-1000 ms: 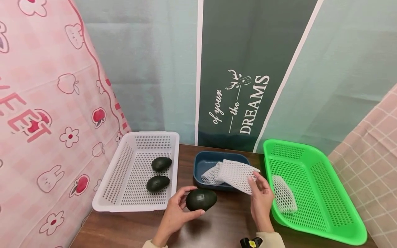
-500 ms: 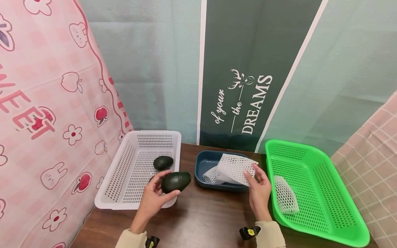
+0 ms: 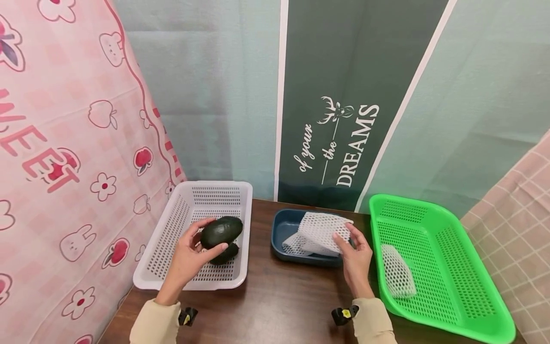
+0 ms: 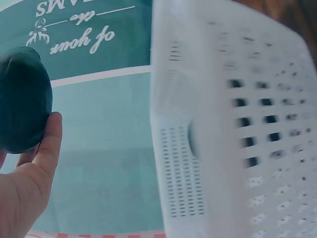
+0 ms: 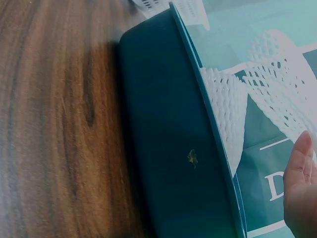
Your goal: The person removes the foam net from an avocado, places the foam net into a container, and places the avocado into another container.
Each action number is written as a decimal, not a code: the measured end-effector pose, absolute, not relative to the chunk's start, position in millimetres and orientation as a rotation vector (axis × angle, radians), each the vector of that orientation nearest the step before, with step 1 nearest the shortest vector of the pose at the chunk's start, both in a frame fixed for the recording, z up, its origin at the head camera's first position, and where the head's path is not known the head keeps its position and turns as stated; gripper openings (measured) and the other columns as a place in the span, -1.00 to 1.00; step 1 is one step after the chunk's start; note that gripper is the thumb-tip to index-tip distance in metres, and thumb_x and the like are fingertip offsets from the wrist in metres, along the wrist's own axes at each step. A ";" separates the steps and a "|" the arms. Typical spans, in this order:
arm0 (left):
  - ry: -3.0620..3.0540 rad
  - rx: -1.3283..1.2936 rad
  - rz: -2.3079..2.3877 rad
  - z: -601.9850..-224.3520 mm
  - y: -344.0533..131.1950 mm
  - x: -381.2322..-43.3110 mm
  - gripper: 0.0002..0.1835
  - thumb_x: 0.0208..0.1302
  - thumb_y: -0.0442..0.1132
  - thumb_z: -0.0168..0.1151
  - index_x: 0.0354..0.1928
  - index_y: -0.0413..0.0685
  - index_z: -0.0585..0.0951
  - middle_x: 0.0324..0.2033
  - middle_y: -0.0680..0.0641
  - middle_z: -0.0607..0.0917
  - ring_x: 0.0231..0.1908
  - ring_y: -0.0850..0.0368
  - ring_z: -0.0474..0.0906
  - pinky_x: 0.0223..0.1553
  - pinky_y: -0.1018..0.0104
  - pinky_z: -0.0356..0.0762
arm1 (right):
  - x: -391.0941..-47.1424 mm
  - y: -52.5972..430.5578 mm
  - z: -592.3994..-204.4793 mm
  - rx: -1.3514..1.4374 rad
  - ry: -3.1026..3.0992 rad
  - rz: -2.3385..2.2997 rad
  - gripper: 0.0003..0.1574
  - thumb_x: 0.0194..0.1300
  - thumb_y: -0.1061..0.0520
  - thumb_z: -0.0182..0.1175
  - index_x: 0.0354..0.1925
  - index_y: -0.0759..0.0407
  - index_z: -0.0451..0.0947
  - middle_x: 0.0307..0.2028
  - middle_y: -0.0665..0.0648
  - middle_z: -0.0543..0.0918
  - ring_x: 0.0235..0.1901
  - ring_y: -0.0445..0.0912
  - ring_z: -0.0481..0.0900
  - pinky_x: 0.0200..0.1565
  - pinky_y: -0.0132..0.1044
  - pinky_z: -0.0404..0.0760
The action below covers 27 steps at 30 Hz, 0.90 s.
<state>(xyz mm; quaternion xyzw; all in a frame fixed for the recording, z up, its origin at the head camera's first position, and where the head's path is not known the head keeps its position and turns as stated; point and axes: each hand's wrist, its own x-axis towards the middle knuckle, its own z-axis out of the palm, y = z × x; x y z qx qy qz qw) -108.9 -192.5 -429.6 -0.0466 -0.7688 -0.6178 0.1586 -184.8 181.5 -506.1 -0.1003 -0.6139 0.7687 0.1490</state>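
My left hand (image 3: 186, 262) grips a dark green avocado (image 3: 220, 232) above the white basket (image 3: 248, 234). Below it a second avocado (image 3: 225, 255) lies in the basket, partly covered by the held one. In the left wrist view the fingers curl around the held avocado (image 4: 24, 101), high beside the basket wall. My right hand (image 3: 357, 258) pinches a white foam net sleeve (image 3: 320, 230) by its right end, over the dark blue box (image 3: 280, 223). Another net sleeve (image 3: 294, 245) sits in that box; the right wrist view shows one sleeve (image 5: 227, 116) poking above its rim.
On the right stands a large green basket (image 3: 472, 267) with a white foam net (image 3: 397, 273) lying at its left side. Brown wooden tabletop (image 3: 283, 296) shows between the hands. Printed curtains (image 3: 215, 95) hang close behind the containers, with pink cloth (image 3: 86, 157) at the left.
The left hand has carried its avocado leftward from the middle of the table to above the white basket. The right hand has lifted the net sleeve slightly and shifted it a little left.
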 end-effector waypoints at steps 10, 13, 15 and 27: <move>-2.201 -0.161 -1.793 -418.2 -200.8 -128.4 -0.37 0.00 -0.38 0.52 0.17 -0.10 0.52 0.09 -0.04 0.50 -0.14 0.08 0.56 -0.18 0.43 0.56 | -195.3 181.4 -504.2 -0.280 -1.780 2.218 -0.30 0.10 0.29 0.44 0.21 0.26 0.46 0.24 0.06 0.36 0.23 -0.10 0.16 -0.21 -0.44 0.59; -2.191 -0.132 -1.804 -418.8 -205.8 -136.8 -0.39 0.03 -0.37 0.50 0.17 -0.15 0.50 0.08 -0.08 0.49 -0.10 0.08 0.53 -0.12 0.47 0.51 | -197.5 179.9 -505.3 -0.273 -1.820 2.210 -0.30 0.10 0.29 0.44 0.21 0.26 0.46 0.24 0.08 0.37 0.24 -0.09 0.15 -0.20 -0.45 0.58; -2.192 -0.100 -1.811 -419.2 -209.9 -142.1 -0.40 0.05 -0.36 0.49 0.16 -0.17 0.48 0.06 -0.10 0.48 -0.09 0.09 0.51 -0.10 0.49 0.48 | -198.8 178.9 -506.4 -0.266 -1.870 2.210 -0.31 0.11 0.28 0.43 0.21 0.23 0.46 0.26 0.08 0.35 0.25 -0.09 0.16 -0.19 -0.44 0.58; -2.257 -0.013 -1.750 -411.4 -232.6 -171.9 -0.34 0.13 -0.31 0.44 0.21 -0.23 0.32 0.07 -0.16 0.41 -0.04 0.12 0.39 -0.11 0.53 0.40 | -213.7 175.6 -510.5 -0.220 -2.060 2.295 -0.33 0.22 0.34 0.32 0.27 0.16 0.39 0.25 0.15 0.39 -0.07 -0.01 0.48 -0.13 -0.34 0.61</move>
